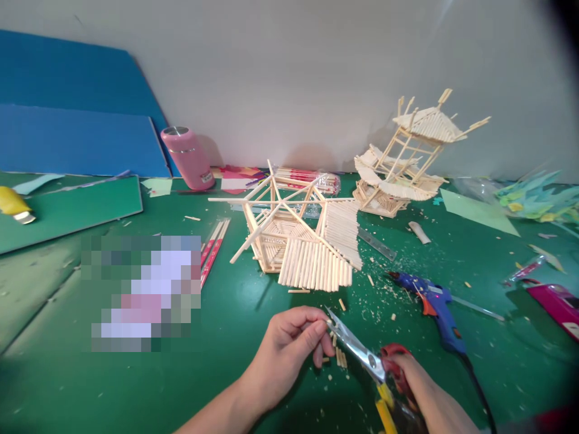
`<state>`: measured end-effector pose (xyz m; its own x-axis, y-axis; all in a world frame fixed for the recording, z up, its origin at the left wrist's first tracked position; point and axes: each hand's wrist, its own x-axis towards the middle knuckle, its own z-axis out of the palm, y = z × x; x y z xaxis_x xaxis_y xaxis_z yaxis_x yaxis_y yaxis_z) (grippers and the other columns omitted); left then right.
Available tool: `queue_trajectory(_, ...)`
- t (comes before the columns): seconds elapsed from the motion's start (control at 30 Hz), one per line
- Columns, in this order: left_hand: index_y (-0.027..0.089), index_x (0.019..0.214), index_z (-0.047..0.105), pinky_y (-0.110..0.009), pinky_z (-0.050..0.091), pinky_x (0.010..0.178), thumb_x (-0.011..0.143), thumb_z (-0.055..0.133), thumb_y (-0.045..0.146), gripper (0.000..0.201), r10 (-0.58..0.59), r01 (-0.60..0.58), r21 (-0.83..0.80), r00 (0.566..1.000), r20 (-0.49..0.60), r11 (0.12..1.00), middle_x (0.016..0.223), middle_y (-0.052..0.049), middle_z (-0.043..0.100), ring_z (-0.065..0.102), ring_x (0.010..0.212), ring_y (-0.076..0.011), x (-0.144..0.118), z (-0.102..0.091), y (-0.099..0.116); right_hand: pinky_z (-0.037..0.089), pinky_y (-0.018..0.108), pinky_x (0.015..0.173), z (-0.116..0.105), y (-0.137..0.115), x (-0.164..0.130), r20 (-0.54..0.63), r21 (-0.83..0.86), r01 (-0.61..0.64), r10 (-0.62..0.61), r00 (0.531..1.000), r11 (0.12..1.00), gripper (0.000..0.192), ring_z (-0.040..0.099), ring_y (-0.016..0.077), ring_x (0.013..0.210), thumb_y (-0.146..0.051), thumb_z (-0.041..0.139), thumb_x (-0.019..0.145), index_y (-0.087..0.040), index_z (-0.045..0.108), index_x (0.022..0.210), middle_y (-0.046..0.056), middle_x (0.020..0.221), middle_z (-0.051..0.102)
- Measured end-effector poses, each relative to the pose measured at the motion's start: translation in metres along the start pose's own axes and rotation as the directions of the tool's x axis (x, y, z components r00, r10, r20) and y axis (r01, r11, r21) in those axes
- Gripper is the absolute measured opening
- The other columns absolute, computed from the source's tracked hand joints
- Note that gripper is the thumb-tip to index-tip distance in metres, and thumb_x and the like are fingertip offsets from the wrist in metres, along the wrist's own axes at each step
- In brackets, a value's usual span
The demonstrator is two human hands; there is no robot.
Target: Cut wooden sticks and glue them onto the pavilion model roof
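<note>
My right hand [409,377] grips a pair of scissors [359,348] by its red handles, with yellow tape wrapped near the pivot. The blades point up and left toward my left hand [298,340]. Thumb and forefinger of that hand pinch a short wooden stick [330,324], whose end lies at the blade tips. Most of the stick is hidden by the fingers. Short cut stick pieces [341,358] lie under the blades. Just beyond my hands stands a pavilion model [275,235] of thin sticks, two of its roof panels covered with rows of sticks [315,265].
A blue hot glue gun [436,301] lies at right, its cord running toward me. Behind are a taller stick pagoda [402,163], a pink tumbler [189,158] and packaged sticks [307,179]. More sticks [215,250] and a blurred-out patch lie left. Wood scraps litter the green table.
</note>
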<state>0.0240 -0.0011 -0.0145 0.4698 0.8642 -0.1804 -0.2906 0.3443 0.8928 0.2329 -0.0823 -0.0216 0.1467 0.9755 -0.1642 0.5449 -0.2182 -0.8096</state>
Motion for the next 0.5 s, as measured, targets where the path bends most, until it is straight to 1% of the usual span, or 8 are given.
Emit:
queue_trajectory(0.07, 0.013, 0.081, 0.064, -0.02, 0.037, 0.048, 0.081, 0.058, 0.031, 0.019, 0.006, -0.006, 0.003, 1.0, 0.012, 1.0, 0.059, -0.002, 0.063, 0.049, 0.047, -0.0077, 0.0, 0.0, 0.0, 0.05, 0.024, 0.047, 0.005, 0.002, 0.005, -0.001, 0.013, -0.02, 0.02, 1.0, 1.0, 0.026, 0.064, 0.0169, 0.047, -0.02, 0.046, 0.081, -0.021, 0.061, 0.059, 0.002, 0.05, 0.063)
queue_trajectory(0.13, 0.012, 0.08, 0.064, -0.02, 0.036, 0.047, 0.081, 0.057, 0.032, 0.02, 0.01, -0.01, 0.01, 1.0, 0.023, 1.0, 0.059, -0.002, 0.062, 0.048, 0.046, -0.0076, 0.0, 0.0, 0.001, 0.048, 0.023, 0.044, 0.009, 0.004, 0.008, -0.005, 0.029, -0.037, 0.037, 0.999, 0.999, 0.03, 0.061, 0.0153, 0.042, -0.019, 0.045, 0.082, -0.021, 0.06, 0.056, 0.001, 0.046, 0.061)
queue_trajectory(0.3, 0.012, 0.076, 0.064, -0.02, 0.034, 0.046, 0.081, 0.057, 0.033, 0.023, 0.004, -0.005, 0.037, 1.0, 0.028, 0.999, 0.058, -0.002, 0.061, 0.044, 0.045, -0.0069, -0.001, 0.002, 0.005, 0.046, 0.022, 0.042, 0.015, 0.009, 0.01, -0.012, 0.057, -0.05, 0.051, 0.999, 0.997, 0.032, 0.059, 0.014, 0.04, -0.015, 0.046, 0.081, -0.021, 0.059, 0.052, -0.001, 0.043, 0.058)
queue_trajectory(0.5, 0.012, 0.073, 0.063, -0.02, 0.033, 0.045, 0.081, 0.056, 0.033, 0.024, -0.006, 0.004, 0.051, 0.999, 0.035, 0.999, 0.057, -0.002, 0.06, 0.043, 0.044, -0.0071, -0.001, 0.003, 0.005, 0.046, 0.021, 0.042, 0.019, 0.017, 0.008, -0.012, 0.065, -0.011, 0.012, 1.0, 0.998, 0.033, 0.059, 0.0132, 0.041, -0.018, 0.047, 0.084, -0.02, 0.059, 0.053, -0.001, 0.042, 0.058)
